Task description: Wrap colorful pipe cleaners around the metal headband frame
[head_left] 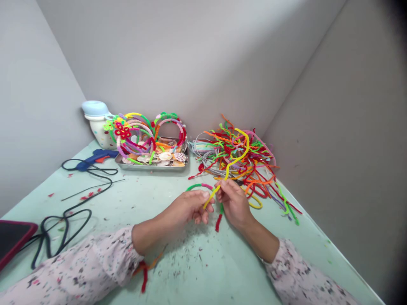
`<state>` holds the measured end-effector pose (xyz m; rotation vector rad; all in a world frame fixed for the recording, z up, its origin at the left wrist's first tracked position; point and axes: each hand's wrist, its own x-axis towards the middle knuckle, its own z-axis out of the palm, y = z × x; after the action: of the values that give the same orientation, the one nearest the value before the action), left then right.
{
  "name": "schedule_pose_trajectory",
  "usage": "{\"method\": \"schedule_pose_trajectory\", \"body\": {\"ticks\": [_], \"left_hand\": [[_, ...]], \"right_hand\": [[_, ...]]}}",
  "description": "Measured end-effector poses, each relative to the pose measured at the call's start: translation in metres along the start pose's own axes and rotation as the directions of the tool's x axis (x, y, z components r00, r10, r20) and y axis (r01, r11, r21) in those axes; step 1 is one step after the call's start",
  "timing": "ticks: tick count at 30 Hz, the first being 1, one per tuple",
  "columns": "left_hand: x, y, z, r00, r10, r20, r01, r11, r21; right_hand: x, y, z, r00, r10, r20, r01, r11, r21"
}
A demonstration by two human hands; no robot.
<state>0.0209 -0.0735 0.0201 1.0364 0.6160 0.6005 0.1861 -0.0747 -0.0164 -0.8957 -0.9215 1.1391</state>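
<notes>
A yellow pipe cleaner (227, 169) runs between my two hands, its upper part curving up over the colourful pile. My left hand (193, 205) pinches it near its lower end. Close by on the right, my right hand (233, 201) has its fingers closed on the same yellow strip, a little higher up. Behind and between the hands is a curved band wrapped in green and pink (200, 185). Its red-tipped end (218, 222) hangs below my right hand; the rest is partly hidden by my hands.
A metal tray (152, 167) holds shells and wrapped headbands. Right of it lies a tangled pipe-cleaner pile (251, 156). At left are a blue glue gun (95, 158), black cord (66, 216), a blue-lidded bottle (98, 125) and a red-edged device (19, 241). Scraps dot the green table (229, 271).
</notes>
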Motion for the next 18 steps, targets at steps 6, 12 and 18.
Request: {"method": "schedule_pose_trajectory", "body": {"ticks": [6, 12, 18], "left_hand": [[0.003, 0.004, -0.003, 0.993, 0.094, -0.068, -0.080, 0.981, 0.177], [0.004, 0.004, -0.002, 0.988, 0.053, -0.145, -0.025, 0.982, 0.187], [0.005, 0.003, -0.002, 0.992, 0.043, -0.123, -0.011, 0.969, 0.248]], "right_hand": [[-0.011, -0.004, 0.007, 0.984, -0.004, 0.178, 0.048, 0.969, -0.243], [-0.010, -0.008, 0.008, 0.989, -0.012, 0.146, 0.041, 0.980, -0.196], [-0.007, -0.005, 0.004, 0.995, 0.002, 0.104, 0.009, 0.994, -0.107]]}}
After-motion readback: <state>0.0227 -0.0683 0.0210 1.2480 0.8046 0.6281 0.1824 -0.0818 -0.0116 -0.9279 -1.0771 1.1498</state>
